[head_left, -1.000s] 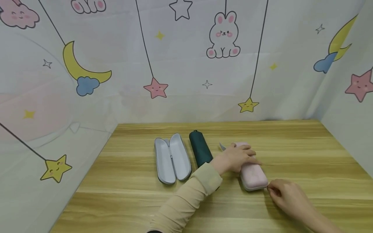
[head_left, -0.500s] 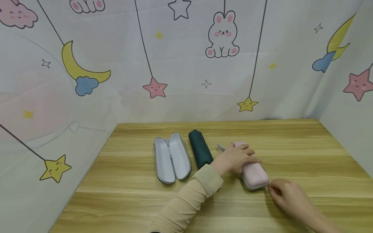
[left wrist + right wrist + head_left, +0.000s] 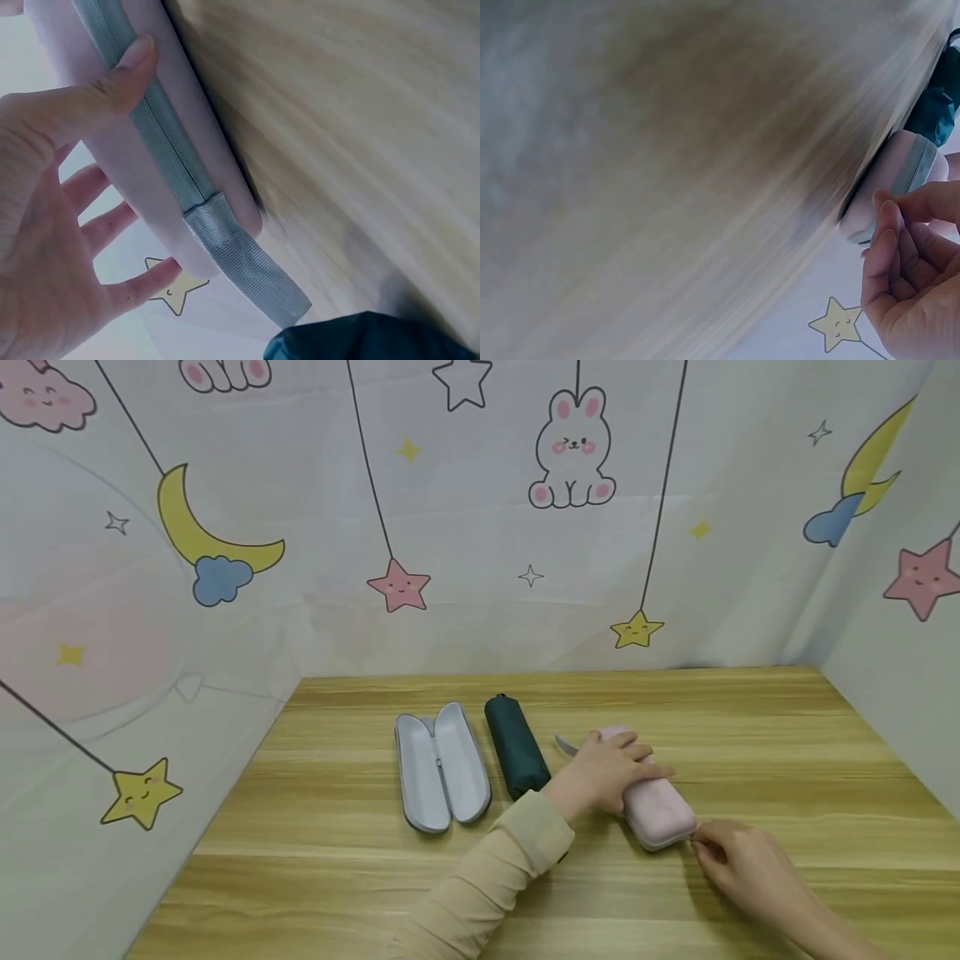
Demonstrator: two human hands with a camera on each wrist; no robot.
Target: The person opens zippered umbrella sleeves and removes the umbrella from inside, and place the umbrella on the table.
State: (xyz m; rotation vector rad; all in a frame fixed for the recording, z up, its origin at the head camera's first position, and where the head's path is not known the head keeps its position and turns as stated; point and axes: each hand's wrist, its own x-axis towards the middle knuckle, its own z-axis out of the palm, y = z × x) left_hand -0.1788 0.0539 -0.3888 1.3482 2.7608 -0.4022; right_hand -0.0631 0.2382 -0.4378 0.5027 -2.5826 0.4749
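A pink zip case (image 3: 660, 814) lies on the table with a grey zipper band (image 3: 161, 135) along its side. My left hand (image 3: 603, 772) holds it from above. In the left wrist view the thumb (image 3: 139, 56) presses on the zipper band, while the other fingers reach over the top. At the case's near right corner my right hand (image 3: 738, 860) pinches the zipper pull, which the fingertips mostly hide. A grey fabric strap (image 3: 247, 259) sticks out from the far end. Along the stretch by the left thumb, the zipper is closed.
A dark green folded umbrella (image 3: 516, 747) lies left of the case, close to the left wrist. Further left, a grey-lined glasses case (image 3: 463, 777) stands open. A printed curtain (image 3: 480, 635) borders the wooden table (image 3: 300, 860) at the back and sides.
The near end of the pink case has swung slightly right, and the strap end slightly left. My right hand has shifted very little, still pinching at the corner.
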